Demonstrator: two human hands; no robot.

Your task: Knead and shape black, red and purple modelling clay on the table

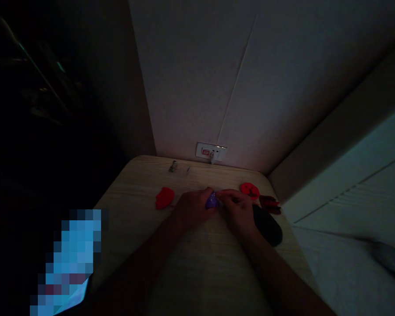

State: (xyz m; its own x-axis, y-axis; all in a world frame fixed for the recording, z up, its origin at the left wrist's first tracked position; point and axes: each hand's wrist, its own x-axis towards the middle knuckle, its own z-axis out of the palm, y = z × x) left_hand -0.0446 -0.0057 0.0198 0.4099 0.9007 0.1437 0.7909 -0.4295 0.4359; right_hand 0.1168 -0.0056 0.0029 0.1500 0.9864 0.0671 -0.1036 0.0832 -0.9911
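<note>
Both hands meet over the wooden table, around a small shiny purple object [212, 200] whose kind I cannot make out in the dim light. My left hand [192, 210] is closed on its left side, with the thumb and fingers curled round it. My right hand [237, 210] is at the object's right edge, fingertips pinched together there; whether they grip the purple object itself or something small on it is unclear. A flat red piece with a jagged edge [165, 198] lies left of my left hand. Just beyond my right hand is a round red piece with dark marks [249, 191].
The light wooden table [131, 184] stands against a wall with a socket plate [211, 152]. Right of my right hand lie a black oval object [267, 225] and dark red pieces [270, 204]. A bright, pixelated screen [72, 259] glows at lower left. A pale cabinet [349, 184] borders the right.
</note>
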